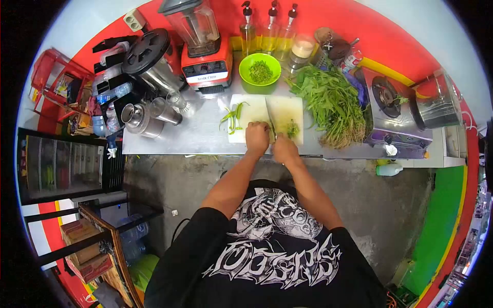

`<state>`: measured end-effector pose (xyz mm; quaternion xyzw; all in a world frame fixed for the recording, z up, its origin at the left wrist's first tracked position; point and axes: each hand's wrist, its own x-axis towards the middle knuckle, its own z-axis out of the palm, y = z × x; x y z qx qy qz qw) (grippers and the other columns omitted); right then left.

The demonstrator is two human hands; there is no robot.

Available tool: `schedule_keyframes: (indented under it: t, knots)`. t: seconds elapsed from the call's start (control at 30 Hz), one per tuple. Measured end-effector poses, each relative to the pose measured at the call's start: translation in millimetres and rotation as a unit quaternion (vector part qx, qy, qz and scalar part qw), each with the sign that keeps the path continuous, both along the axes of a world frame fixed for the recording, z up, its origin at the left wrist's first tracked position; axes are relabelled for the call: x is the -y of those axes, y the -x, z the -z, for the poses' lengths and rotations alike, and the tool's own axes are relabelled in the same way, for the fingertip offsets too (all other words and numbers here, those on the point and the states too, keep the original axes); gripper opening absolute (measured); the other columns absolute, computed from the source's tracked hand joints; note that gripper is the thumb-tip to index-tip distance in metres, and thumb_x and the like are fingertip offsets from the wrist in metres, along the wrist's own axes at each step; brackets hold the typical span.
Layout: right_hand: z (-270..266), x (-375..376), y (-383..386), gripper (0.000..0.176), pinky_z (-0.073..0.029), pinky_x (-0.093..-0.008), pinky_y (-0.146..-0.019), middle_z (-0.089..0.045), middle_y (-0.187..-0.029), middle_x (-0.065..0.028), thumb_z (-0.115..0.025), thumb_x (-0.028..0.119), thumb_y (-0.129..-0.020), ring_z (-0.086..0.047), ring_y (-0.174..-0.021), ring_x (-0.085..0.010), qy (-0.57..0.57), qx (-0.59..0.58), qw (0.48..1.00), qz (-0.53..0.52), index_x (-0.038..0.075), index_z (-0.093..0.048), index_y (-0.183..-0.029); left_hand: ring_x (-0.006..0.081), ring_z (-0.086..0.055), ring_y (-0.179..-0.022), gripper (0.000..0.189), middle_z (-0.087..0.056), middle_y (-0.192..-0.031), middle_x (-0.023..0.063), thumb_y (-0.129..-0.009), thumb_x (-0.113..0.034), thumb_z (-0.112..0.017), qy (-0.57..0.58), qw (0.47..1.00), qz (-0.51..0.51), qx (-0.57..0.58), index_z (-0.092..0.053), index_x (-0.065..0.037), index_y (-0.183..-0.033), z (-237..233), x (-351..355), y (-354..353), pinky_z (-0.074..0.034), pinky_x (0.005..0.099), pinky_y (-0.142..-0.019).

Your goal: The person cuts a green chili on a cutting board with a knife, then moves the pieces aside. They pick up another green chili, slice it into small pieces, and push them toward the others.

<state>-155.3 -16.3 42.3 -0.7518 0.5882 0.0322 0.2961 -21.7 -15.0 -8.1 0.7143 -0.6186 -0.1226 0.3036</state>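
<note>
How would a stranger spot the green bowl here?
On the metal counter, find the red blender. Just right of it, beyond the cutting board, sits the bowl. Unlike the tall pump bottles behind, it is low, wide and lime green, with chopped greens inside.

Your right hand (284, 149) grips the knife (271, 114), its blade pointing toward 12 o'clock on the white cutting board (250, 108). Your left hand (257, 137) is just beside it, fingers bent; what lies under them is hidden. Long green peppers (237, 116) lie toward the board's 9 o'clock, chopped green bits (292, 129) toward 4. Beyond the board, the green bowl (246, 72) of chopped greens sits at 12, the red blender (206, 68) at 10 and leafy greens (333, 97) at 3, all on the counter (197, 134).
</note>
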Motion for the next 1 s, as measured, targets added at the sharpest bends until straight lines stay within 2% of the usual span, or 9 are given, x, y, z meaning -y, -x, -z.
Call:
schedule_keyframes:
  t: [0.07,0.17,0.27,0.37,0.6,0.7,0.77,0.93,1.0]
  knots:
    - [3,0,-1,0.031,-0.054,-0.0533,-0.087,-0.069,-0.101,-0.0314,-0.063,0.01,-0.086,-0.068,-0.098,-0.0474,0.009,0.007,1.0,-0.004,-0.009,-0.059,-0.111,0.0347,-0.062,-0.09,0.013,-0.07,-0.087,0.013,-0.083,-0.007,-0.065,0.005,1.0,0.008,0.0,-0.075,-0.008,-0.091,-3,-2,-1,-0.051,0.0446,-0.082]
    - [28,-1,4,0.035,-0.054,-0.0535,-0.088,-0.069,-0.102,-0.0317,-0.063,0.009,-0.086,-0.069,-0.098,-0.0469,0.05,0.016,0.997,-0.06,-0.01,-0.056,-0.115,0.0354,-0.062,-0.091,0.01,-0.069,-0.091,0.014,-0.083,-0.007,-0.066,0.024,0.999,0.024,0.005,-0.073,-0.005,-0.09,-10,-5,2,-0.052,0.0451,-0.083]
    - [-6,-11,-4,0.037,-0.055,-0.0533,-0.087,-0.07,-0.103,-0.031,-0.064,0.008,-0.086,-0.069,-0.098,-0.0469,0.004,-0.03,0.999,-0.015,-0.009,-0.055,-0.117,0.0352,-0.062,-0.091,0.01,-0.068,-0.09,0.0137,-0.084,-0.007,-0.065,0.04,0.999,0.02,0.014,-0.073,-0.005,-0.09,-7,-8,6,-0.052,0.0455,-0.082]
    - [22,-17,-7,0.035,-0.055,-0.0525,-0.087,-0.07,-0.103,-0.0306,-0.063,0.008,-0.086,-0.069,-0.098,-0.046,0.014,-0.031,0.999,0.019,-0.008,-0.055,-0.116,0.0354,-0.062,-0.092,0.01,-0.068,-0.09,0.0136,-0.084,-0.006,-0.064,0.048,0.999,0.016,0.017,-0.073,-0.005,-0.09,0,-9,6,-0.052,0.0462,-0.081]
    - [-11,-8,-9,0.031,-0.057,-0.0499,-0.086,-0.071,-0.104,-0.0288,-0.06,0.007,-0.088,-0.07,-0.098,-0.0447,0.002,-0.043,0.999,-0.009,-0.007,-0.055,-0.115,0.0369,-0.062,-0.093,0.015,-0.069,-0.093,0.0149,-0.084,-0.006,-0.064,0.057,0.998,0.001,-0.021,-0.075,-0.005,-0.095,-1,-15,9,-0.052,0.046,-0.083]
    - [-4,-16,-11,0.031,-0.057,-0.0491,-0.086,-0.071,-0.104,-0.0278,-0.06,0.005,-0.087,-0.07,-0.099,-0.0431,0.002,-0.061,0.997,-0.047,-0.006,-0.055,-0.116,0.0378,-0.063,-0.095,0.015,-0.07,-0.096,0.016,-0.083,-0.006,-0.064,0.034,0.998,-0.021,-0.047,-0.076,-0.005,-0.093,0,-13,5,-0.053,0.0458,-0.085]
    - [21,-21,-14,0.033,-0.056,-0.0488,-0.087,-0.071,-0.105,-0.027,-0.062,0.005,-0.086,-0.071,-0.101,-0.0409,0.01,-0.051,0.998,0.024,-0.006,-0.055,-0.117,0.0384,-0.066,-0.096,0.015,-0.071,-0.099,0.0163,-0.082,-0.005,-0.065,-0.015,0.997,-0.025,-0.073,-0.077,-0.006,-0.091,1,-8,1,-0.054,0.0454,-0.085]
    - [-13,-9,-13,0.032,-0.055,-0.0504,-0.088,-0.072,-0.105,-0.0257,-0.059,0.004,-0.088,-0.071,-0.101,-0.041,-0.011,-0.071,0.997,-0.01,-0.005,-0.054,-0.119,0.0362,-0.069,-0.094,0.014,-0.073,-0.098,0.015,-0.081,-0.01,-0.069,-0.092,0.986,-0.041,-0.131,-0.079,-0.012,-0.09,-5,-1,-8,-0.055,0.0454,-0.084]
    - [-15,-11,-13,0.031,-0.055,-0.0509,-0.088,-0.072,-0.105,-0.0255,-0.058,0.004,-0.088,-0.07,-0.101,-0.0415,-0.026,-0.085,0.996,-0.021,-0.004,-0.054,-0.118,0.0337,-0.073,-0.089,0.015,-0.075,-0.094,0.0148,-0.081,-0.008,-0.071,-0.098,0.986,-0.014,-0.134,-0.079,-0.01,-0.092,-6,-1,-11,-0.057,0.0404,-0.082]
